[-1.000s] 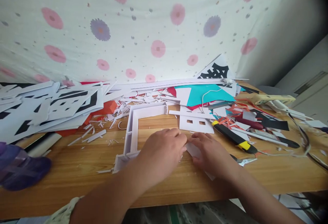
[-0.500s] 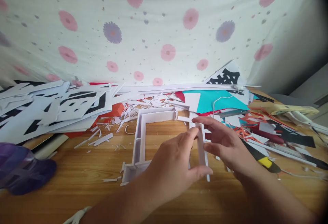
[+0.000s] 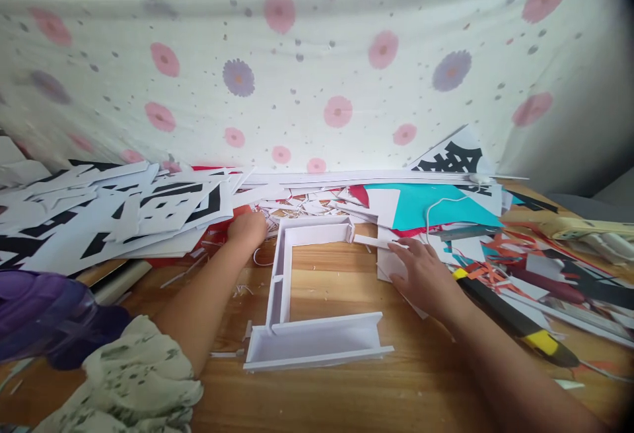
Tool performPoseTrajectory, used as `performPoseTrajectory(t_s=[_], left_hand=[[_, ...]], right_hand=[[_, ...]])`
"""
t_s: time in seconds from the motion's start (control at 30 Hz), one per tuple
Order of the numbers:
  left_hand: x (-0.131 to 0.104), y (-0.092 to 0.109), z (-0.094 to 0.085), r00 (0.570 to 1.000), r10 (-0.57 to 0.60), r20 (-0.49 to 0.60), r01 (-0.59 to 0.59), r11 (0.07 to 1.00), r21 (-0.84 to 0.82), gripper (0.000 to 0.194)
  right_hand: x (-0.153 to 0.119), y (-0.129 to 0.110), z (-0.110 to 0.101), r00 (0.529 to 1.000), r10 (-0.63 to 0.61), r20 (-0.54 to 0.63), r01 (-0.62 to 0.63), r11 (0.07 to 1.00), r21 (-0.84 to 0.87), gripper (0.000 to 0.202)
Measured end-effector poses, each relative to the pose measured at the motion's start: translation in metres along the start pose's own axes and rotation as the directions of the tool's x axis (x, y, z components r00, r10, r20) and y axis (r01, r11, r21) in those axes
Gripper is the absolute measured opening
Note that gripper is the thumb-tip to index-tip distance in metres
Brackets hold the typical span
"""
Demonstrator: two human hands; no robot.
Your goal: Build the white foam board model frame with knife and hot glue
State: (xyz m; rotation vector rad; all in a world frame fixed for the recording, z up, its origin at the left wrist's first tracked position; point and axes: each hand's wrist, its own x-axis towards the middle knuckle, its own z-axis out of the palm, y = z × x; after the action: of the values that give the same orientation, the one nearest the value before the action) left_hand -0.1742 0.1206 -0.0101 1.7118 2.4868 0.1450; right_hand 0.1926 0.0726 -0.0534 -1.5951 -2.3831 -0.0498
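Observation:
A white foam-board frame (image 3: 282, 274) with narrow walled channels lies on the wooden table, open on its right side. Its front arm is a wider trough (image 3: 317, 344). Beyond the frame's upper left corner, my left hand (image 3: 247, 230) is closed like a fist at the edge of the paper scraps; its fingertips are hidden. To the right of the frame, my right hand (image 3: 421, 271) lies palm down with fingers apart. Its fingertips are at a thin white strip (image 3: 371, 241) and over a flat white piece (image 3: 389, 265).
Cut white-and-black sheets (image 3: 163, 208) are piled at left beside a purple translucent object (image 3: 54, 321). White offcuts (image 3: 307, 205) and a turquoise sheet (image 3: 440, 205) lie at the back. A black-and-yellow tool (image 3: 520, 321) with a cord is right of my right forearm.
My hands have moved apart, the left to the back-left scraps. The white strip they held upright is no longer between them, and the view has shifted slightly.

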Motion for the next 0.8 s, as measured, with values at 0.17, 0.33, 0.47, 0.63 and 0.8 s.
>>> performPoseTrajectory(t_s=[0.17,0.33,0.47,0.63,0.8], left_hand=[[0.008,0.004,0.009,0.994,-0.092,0.056,0.088,0.994,0.071,0.034],[0.007,0.003,0.006,0.995,-0.084,0.045,0.083,0.996,0.031,0.034],[-0.012,0.002,-0.012,1.000,0.004,-0.015,-0.005,0.996,-0.091,0.027],[-0.068,0.015,-0.048,0.972,0.231,-0.037,-0.229,0.910,-0.346,0.025],[-0.122,0.048,-0.052,0.781,0.586,0.214,-0.265,0.622,-0.736,0.027]], right_hand=[[0.002,0.008,0.003,0.996,0.014,-0.087,-0.005,0.994,0.107,0.050],[0.000,0.007,0.002,0.989,-0.010,-0.150,0.042,0.977,0.211,0.046],[-0.002,0.004,-0.005,0.974,-0.037,-0.223,0.113,0.934,0.340,0.040],[-0.007,-0.014,-0.026,0.942,-0.086,-0.324,0.275,0.751,0.601,0.029],[-0.013,-0.040,-0.048,0.915,-0.251,-0.315,0.380,0.279,0.882,0.043]])
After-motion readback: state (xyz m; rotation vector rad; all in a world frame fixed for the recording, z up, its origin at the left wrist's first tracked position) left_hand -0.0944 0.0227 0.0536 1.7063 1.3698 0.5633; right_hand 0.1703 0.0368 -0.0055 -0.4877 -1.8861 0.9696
